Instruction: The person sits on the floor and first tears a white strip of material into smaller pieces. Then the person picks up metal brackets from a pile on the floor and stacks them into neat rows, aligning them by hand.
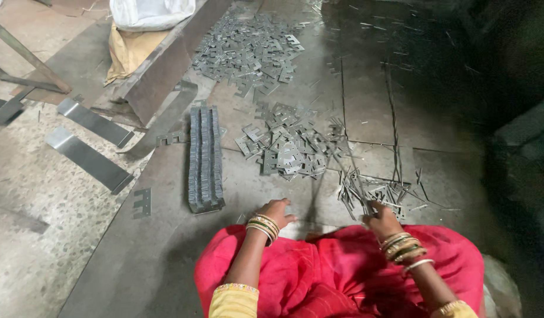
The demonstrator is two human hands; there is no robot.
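**2 hands low on the floor among stamped metal pieces**

2 hands work just past a red-clothed lap (342, 271), person seated on the floor (166, 247), which is grey sheet w/ speckled concrete to the left.

Left hand (276, 212): bangles at wrist, palm down, fingers curled loosely, resting on the floor just right of the stacked row of plates (204, 159). Can't tell if it holds anything; nothing visible in it. The stack runs away from the person in 3 tight lines, plates on edge.

Right hand (381, 219): bangles too, fingers closed around the near ends of a bundle of thin metal strips (357, 191), which fan out up and to the left from the grip. More loose strips (395, 191) lie scattered on the floor touching and just beyond that hand.

Between stack and strips, a bit further out: near pile of flat notched plates (286, 144), jumbled. Well beyond it, a bigger far pile of plates (251, 50), same kind.

Left side: 2 shiny flat bars (89, 156) lying at a slant, 1 single notched plate (142, 202) alone nr the stack's near end, an angled steel channel (160, 70), and a white sack (151, 12) over a tan bag (127, 53) at the top edge. Right side too dark to make out.
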